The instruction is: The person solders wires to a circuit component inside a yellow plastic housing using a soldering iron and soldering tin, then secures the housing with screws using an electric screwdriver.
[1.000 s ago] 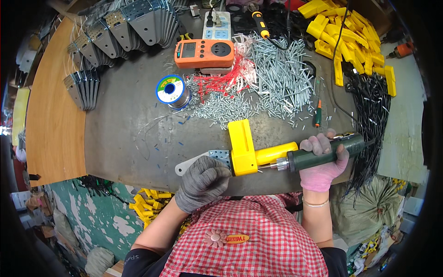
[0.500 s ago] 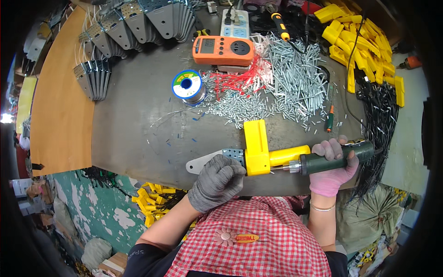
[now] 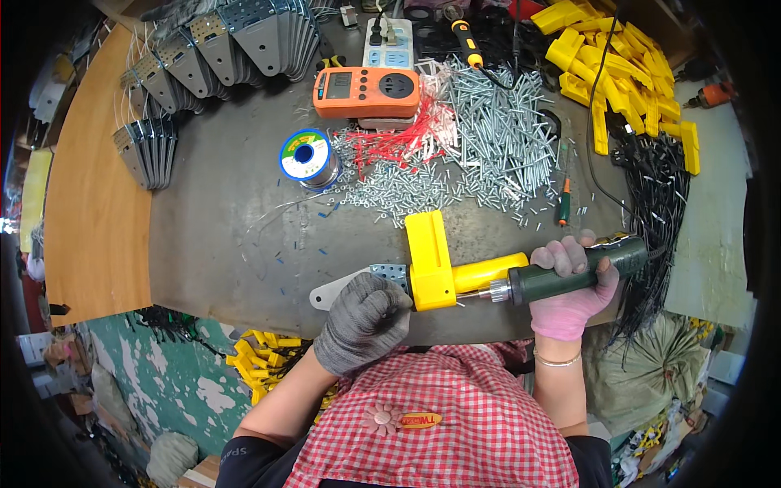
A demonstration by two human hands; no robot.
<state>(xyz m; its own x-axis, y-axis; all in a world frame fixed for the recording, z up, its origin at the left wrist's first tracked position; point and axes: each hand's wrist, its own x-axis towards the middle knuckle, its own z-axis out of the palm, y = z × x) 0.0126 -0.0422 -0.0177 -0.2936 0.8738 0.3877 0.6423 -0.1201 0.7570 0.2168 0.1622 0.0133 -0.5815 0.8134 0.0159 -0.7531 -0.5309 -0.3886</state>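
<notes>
My left hand point(image 3: 363, 324), in a grey knitted glove, is closed over the near edge of a grey metal plate point(image 3: 329, 294). A perforated strip point(image 3: 389, 274) on the plate runs into a yellow plastic housing with a handle point(image 3: 431, 260). My curled fingers hide part of the plate. In a pink-and-grey glove, my right hand point(image 3: 572, 286) is wrapped round a dark green electric screwdriver point(image 3: 561, 281). The driver lies level beside the yellow handle, its thin bit pointing left at the housing's lower right side. Whether the bit sits in a screw, I cannot tell.
Behind the work lie loose screws point(image 3: 508, 134), small nuts point(image 3: 399, 185), a solder spool point(image 3: 309, 156) and an orange meter point(image 3: 366, 91). Stacked metal plates point(image 3: 264, 41) stand back left. Yellow housings point(image 3: 626, 65) and black cables point(image 3: 655, 187) crowd the right. A small screwdriver point(image 3: 564, 203) lies nearer.
The whole view has shifted slightly, so most things appear farther left. My hands, the electric screwdriver and the yellow housing keep nearly the same places relative to one another.
</notes>
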